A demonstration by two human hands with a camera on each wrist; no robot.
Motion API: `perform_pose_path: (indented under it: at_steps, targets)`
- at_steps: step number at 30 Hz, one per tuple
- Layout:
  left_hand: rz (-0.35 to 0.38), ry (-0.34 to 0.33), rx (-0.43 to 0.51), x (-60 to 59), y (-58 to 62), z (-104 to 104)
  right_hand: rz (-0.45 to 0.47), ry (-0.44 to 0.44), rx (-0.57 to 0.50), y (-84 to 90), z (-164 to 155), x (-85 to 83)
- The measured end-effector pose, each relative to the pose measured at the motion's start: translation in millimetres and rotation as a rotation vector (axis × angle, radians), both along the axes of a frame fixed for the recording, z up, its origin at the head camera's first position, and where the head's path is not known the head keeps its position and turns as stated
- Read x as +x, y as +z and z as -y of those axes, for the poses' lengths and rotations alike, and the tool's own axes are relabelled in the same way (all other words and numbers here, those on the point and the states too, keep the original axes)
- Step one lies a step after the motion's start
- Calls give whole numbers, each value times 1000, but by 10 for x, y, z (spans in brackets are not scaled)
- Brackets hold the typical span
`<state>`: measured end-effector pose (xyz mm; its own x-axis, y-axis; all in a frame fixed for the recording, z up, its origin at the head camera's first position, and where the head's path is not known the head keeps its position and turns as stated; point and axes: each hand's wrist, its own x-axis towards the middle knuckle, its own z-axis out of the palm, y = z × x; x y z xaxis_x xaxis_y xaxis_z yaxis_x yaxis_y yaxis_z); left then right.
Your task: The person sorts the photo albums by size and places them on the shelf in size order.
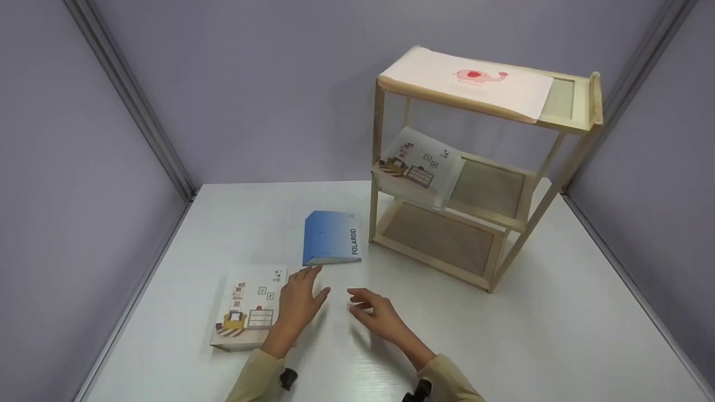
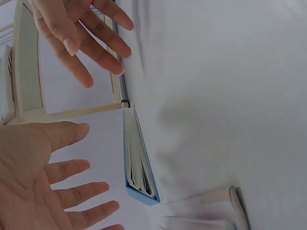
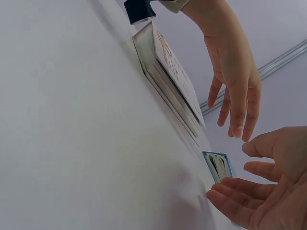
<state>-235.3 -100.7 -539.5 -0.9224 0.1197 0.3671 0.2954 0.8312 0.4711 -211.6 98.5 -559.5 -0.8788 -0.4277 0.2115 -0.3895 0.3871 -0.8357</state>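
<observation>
A blue Polaroid book (image 1: 330, 237) lies flat on the white table (image 1: 558, 335), just left of a wooden shelf rack (image 1: 480, 167). My left hand (image 1: 299, 298) hovers open just short of the book's near edge, its fingertips almost at it; the left wrist view shows the same hand (image 2: 53, 182) with fingers spread and the book's page edge (image 2: 136, 165) beyond. My right hand (image 1: 371, 311) floats open over the table a little to the right, fingers loosely bent, holding nothing. A white illustrated book (image 1: 248, 307) lies beside my left wrist.
The rack carries a white book with a pink elephant (image 1: 469, 81) on top and another illustrated book (image 1: 416, 167) leaning on the middle shelf; its bottom shelf (image 1: 441, 237) is bare. Grey walls close in the table on three sides.
</observation>
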Motion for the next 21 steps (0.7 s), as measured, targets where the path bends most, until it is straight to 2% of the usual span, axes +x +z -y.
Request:
perform_pose_path:
  at_steps: [6, 8, 11, 17, 21]
  targets:
    - [21, 27, 1, 39, -38, 62, 104, 47, -37, 262, 103, 178]
    - [33, 36, -6, 53, -43, 80, 119, 59, -37, 277, 125, 195]
    - [46, 53, -20, 76, -44, 118, 146, 72, -53, 198, 165, 179]
    - [96, 97, -35, 119, -57, 232, 191, 103, -93, -69, 242, 95]
    - [114, 129, -38, 143, -78, 328, 270, 128, -138, -118, 283, 82]
